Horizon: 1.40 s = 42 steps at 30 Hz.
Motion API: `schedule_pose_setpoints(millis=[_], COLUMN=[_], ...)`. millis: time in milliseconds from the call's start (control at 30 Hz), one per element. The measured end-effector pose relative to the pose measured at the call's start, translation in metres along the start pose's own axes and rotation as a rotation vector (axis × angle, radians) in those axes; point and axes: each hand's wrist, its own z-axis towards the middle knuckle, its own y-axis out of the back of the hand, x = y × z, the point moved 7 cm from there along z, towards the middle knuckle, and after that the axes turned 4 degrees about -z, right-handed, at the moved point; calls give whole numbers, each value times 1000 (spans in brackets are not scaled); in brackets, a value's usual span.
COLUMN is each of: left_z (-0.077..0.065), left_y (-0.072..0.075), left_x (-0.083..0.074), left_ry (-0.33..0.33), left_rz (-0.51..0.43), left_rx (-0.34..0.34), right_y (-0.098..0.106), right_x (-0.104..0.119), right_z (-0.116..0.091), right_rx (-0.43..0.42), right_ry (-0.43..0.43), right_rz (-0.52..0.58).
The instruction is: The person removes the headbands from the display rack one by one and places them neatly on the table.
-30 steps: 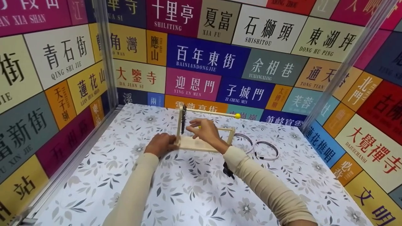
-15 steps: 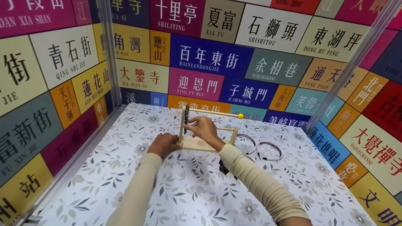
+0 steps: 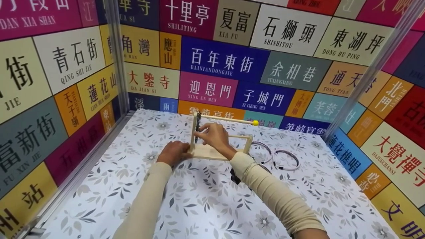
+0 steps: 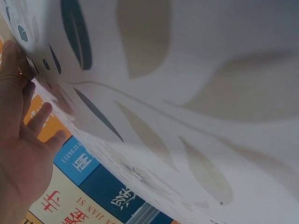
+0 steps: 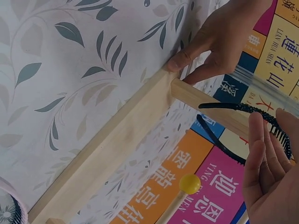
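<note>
A light wooden rack (image 3: 210, 151) stands on the table, with an upright post on its left. A rod extends rightward from the post's top to a yellow ball (image 3: 255, 122). Against the post hangs a black toothed headband (image 5: 224, 106), its top level with that rod. My right hand (image 3: 216, 135) pinches this headband between thumb and fingers; in the right wrist view its two ends point away from the hand. Low at the post, my left hand (image 3: 173, 152) grips the rack's left corner, thumb on the near side. A lower yellow ball (image 5: 189, 184) shows in the right wrist view.
Two pale headbands with dark teeth, one nearer (image 3: 286, 160) and one partly behind the rack (image 3: 262, 150), lie right of the rack. A black item (image 3: 235, 177) shows partly under the right forearm. Printed walls (image 3: 212, 88) border the flower-patterned table (image 3: 199, 205).
The right hand's fingers have closed in from beside the black headband and now pinch it. The left hand keeps its grip on the rack's corner. The head view has shifted slightly.
</note>
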Motion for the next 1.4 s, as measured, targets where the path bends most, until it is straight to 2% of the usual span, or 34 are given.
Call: schedule_pose_setpoints(millis=[200,367,733,1033,1400], left_z=[1,0,0,1,-3], left_y=[-2,-1,-1,-2,0], left_x=[-6,-10,-10,-5,1], left_ry=[-36,-45,-24,52,37], left_rz=[30,18,-8,-20,-32], left_rx=[-24,-24,-19,40,55], right_y=[4,11,34,55,77], right_x=[-4,-11,-27,-45,-61], right_z=[-1,-3,-8,-12,-16], right_rx=[9,7,-38,-45,-54], right_ry=[-11,-36,-29,-71,-117], right_rz=[0,-15,-12,1,-40])
